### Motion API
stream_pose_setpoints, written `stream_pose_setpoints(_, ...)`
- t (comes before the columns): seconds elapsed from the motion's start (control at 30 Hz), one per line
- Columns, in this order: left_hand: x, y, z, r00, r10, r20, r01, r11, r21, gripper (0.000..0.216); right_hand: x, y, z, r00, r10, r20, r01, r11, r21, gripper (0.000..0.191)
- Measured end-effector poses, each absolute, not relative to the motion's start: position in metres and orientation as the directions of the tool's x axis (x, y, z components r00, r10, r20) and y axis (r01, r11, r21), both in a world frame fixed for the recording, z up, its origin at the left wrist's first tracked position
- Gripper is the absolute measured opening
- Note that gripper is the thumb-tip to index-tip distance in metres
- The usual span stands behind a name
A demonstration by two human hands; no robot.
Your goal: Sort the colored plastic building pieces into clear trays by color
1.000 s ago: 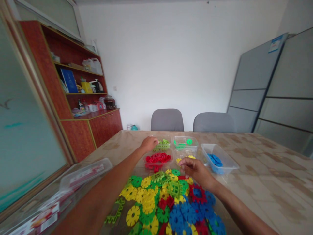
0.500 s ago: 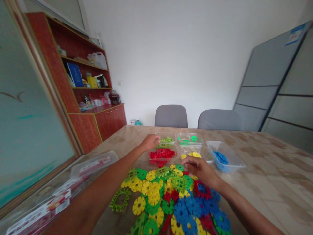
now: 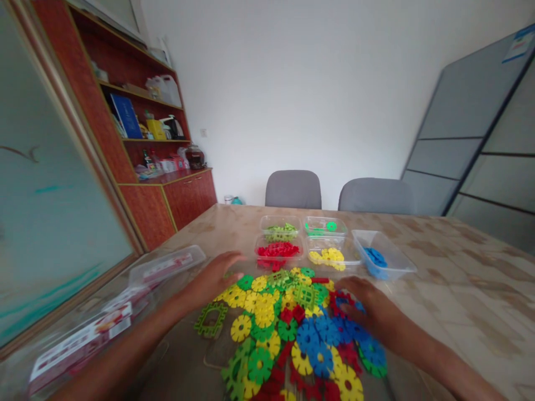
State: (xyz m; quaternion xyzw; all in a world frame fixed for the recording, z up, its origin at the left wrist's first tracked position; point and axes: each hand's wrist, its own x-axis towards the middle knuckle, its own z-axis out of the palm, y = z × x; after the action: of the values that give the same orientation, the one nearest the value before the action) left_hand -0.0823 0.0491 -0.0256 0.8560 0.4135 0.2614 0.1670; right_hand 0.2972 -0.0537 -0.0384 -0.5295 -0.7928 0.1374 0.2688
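A heap of plastic building pieces covers the near middle of the table, with yellow snowflake discs, blue snowflake discs, and red and green pieces mixed in. My left hand hovers at the heap's far left edge, thumb and fingers apart, holding nothing. A green square frame piece lies just below it. Over the heap's right side is my right hand, a little blurred, its fingers and thumb spread around a red piece beneath them. Whether it touches that piece I cannot tell.
Beyond the heap stand clear tubs: light green pieces, red pieces, yellow discs, green pieces, and a larger tub with blue discs. Clear lidded packaging lies left. Two grey chairs stand behind the table.
My left hand has come back from the light green tub to the heap's left edge. My right hand has shifted right and nearer, from beside the yellow tub to above the red and blue pieces.
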Motion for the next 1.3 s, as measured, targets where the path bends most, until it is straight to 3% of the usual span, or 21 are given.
stream_pose_setpoints(0.17,-0.080,0.025,-0.039,0.491,0.840,0.231,0.660,-0.531,0.531,0.042,0.281,-0.069,-0.052,-0.388,0.866,0.314,0.717,0.498,-0.487,0.028)
stream_pose_setpoints(0.43,-0.035,-0.017,-0.027,0.607,0.773,0.188,0.528,-0.568,0.631,0.039,0.255,-0.086,-0.017,-0.455,0.862,0.224,0.573,0.476,-0.668,0.027)
stream_pose_setpoints(0.6,-0.040,-0.019,-0.020,0.609,0.751,0.256,0.542,-0.629,0.557,0.030,0.259,-0.088,-0.017,-0.399,0.886,0.237,0.652,0.456,-0.606,0.016)
stream_pose_setpoints(0.8,-0.037,-0.035,-0.009,0.771,0.615,0.166,0.465,-0.721,0.513,0.018,0.251,-0.096,-0.034,-0.469,0.869,0.157,0.701,0.475,-0.533,0.031)
stream_pose_setpoints(0.93,-0.028,-0.052,-0.003,0.831,0.545,0.106,0.430,-0.753,0.498,0.030,0.249,-0.094,-0.030,-0.474,0.863,0.176,0.671,0.483,-0.562,0.010)
stream_pose_setpoints(1.13,-0.009,-0.066,-0.016,0.884,0.434,0.175,0.343,-0.856,0.387,0.037,0.254,-0.090,-0.014,-0.428,0.881,0.203,0.654,0.457,-0.603,0.020)
stream_pose_setpoints(1.3,0.002,-0.066,-0.038,0.905,0.316,0.285,0.233,-0.928,0.290,0.031,0.256,-0.088,-0.028,-0.408,0.906,0.112,0.630,0.368,-0.684,0.023)
